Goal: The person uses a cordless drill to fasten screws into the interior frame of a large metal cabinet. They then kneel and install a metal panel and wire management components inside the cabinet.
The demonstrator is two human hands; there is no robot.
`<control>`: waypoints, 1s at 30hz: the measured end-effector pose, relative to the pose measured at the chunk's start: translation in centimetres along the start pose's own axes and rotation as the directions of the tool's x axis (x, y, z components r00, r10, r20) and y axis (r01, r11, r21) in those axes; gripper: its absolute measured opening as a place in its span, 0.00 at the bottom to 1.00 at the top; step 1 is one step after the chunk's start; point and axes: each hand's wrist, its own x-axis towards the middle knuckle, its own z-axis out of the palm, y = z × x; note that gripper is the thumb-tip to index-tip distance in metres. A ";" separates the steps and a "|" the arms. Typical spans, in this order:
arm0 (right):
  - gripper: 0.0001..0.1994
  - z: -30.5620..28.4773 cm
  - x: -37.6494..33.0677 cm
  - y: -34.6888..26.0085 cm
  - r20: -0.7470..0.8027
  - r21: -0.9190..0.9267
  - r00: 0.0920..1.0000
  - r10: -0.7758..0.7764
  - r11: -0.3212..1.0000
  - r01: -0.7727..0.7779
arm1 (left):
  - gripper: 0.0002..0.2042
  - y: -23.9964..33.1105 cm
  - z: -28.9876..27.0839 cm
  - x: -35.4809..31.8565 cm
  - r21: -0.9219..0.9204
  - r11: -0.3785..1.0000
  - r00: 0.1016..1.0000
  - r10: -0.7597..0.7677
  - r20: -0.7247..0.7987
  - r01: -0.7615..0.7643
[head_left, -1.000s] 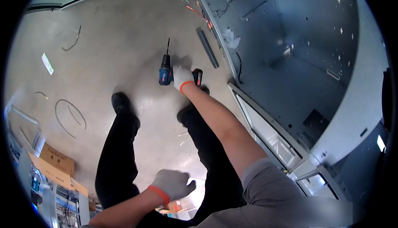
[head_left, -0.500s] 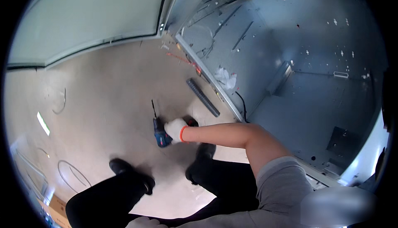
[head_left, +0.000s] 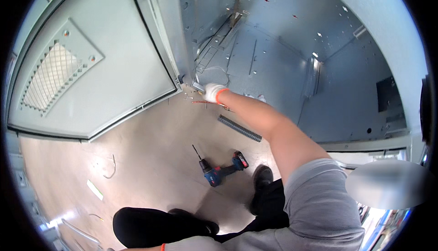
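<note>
While the drill (head_left: 221, 172) lies on its side on the floor (head_left: 150, 169), the person's right hand (head_left: 212, 92), in a white glove with an orange cuff, is at the front corner of the cabinet (head_left: 273, 77), with a small silvery piece (head_left: 198, 86) right at its fingertips. Its fingers look curled, but whether they pinch that piece or only touch it cannot be told, nor whether the piece is loose or part of the frame. The left hand (head_left: 191, 243), in a similar glove, lies low at the bottom edge of the view; its fingers are out of sight, so how they are set cannot be told. The cabinet is blue-grey metal, wide open at the front, with small bright cut-outs in its far wall and a dark square plate (head_left: 391, 94) at the right. To its left stands a pale door (head_left: 114, 54) with a black seal and a mesh vent (head_left: 52, 75). The drill is blue and black with red touches, its thin dark bit pointing away from the person. Between drill and cabinet lies a grey ribbed hose (head_left: 239, 128), and just below the right hand is a thin orange-red strip (head_left: 205, 102).
</note>
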 end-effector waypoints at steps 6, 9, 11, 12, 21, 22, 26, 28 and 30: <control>0.19 4.5 -5.0 9.9 0.043 -0.181 0.999 -0.025 0.983 0.033 | 0.17 -1.3 2.1 -3.2 -0.027 0.997 0.996 0.075 -0.049 -0.077; 0.20 4.5 -5.8 10.1 0.049 -0.175 0.998 0.032 0.984 -0.022 | 0.18 -1.4 2.3 -5.0 -0.051 0.992 0.990 0.108 -0.089 -0.113; 0.21 4.3 -5.3 8.9 0.066 -0.229 0.997 0.037 0.973 -0.021 | 0.18 -1.7 2.2 -5.9 -0.067 0.989 0.987 0.127 -0.100 -0.134; 0.22 4.3 -4.8 7.9 0.103 -0.212 0.994 0.032 0.977 -0.009 | 0.18 -2.0 1.9 -6.2 -0.071 0.989 0.988 0.126 -0.087 -0.132; 0.22 4.7 -0.6 7.2 0.368 -0.432 0.911 0.184 0.902 -0.008 | 0.17 -3.9 -1.3 -9.3 -0.095 0.969 0.963 0.240 0.121 -0.229; 0.21 4.1 0.6 7.0 0.402 -0.439 0.902 0.157 0.898 0.039 | 0.16 -4.0 -2.0 -9.5 -0.094 0.968 0.957 0.246 0.157 -0.233; 0.20 -6.5 0.1 15.3 0.263 -0.343 0.884 0.385 0.894 -0.287 | 0.16 -3.0 -3.8 -9.6 -0.135 0.909 0.845 0.417 0.335 -0.395; 0.16 -11.5 0.0 15.0 0.253 -0.324 0.846 0.468 0.865 -0.382 | 0.15 -2.1 -4.8 -8.9 -0.174 0.903 0.820 0.430 0.377 -0.393; 0.15 -14.5 1.3 11.0 0.287 -0.373 0.849 0.444 0.868 -0.328 | 0.15 -1.3 -5.6 -7.9 -0.217 0.926 0.858 0.370 0.355 -0.309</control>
